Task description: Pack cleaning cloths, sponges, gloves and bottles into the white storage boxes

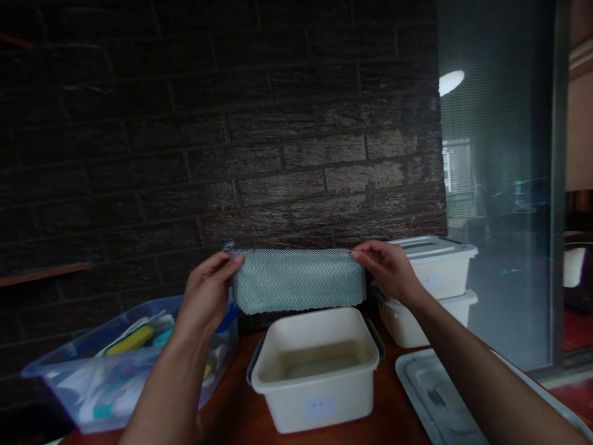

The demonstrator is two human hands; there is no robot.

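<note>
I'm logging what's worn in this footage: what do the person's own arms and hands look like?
The left hand and right hand are ungloved, and no rings show on the fingers. The left forearm and right forearm are bare, slim and tapered toward the wrists, with no sleeve, watch or bracelet in view.

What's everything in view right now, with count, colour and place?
cloth: 1, pale green, checked edging, held up centrally
open tub: 1, cream, centre
stacked tubs: 2, cream, right rear
labels: 2, pale, on open tub and upper stacked tub
loose lid: 1, grey, right front
clear bin: 1, bluish, left
yellow item: 1, yellow, in bin; other contents unclear
table: 1, reddish brown, underneath
brick wall: 1, dark, behind
ledges: 2, brown, wall's left side
glass panel: 1, grey, right
far right edge: too dim to list
forearms: 2, bare, from below
left grip: 1, bare, pinching cloth's left top corner
right grip: 1, bare, pinching cloth's right top corner
</note>
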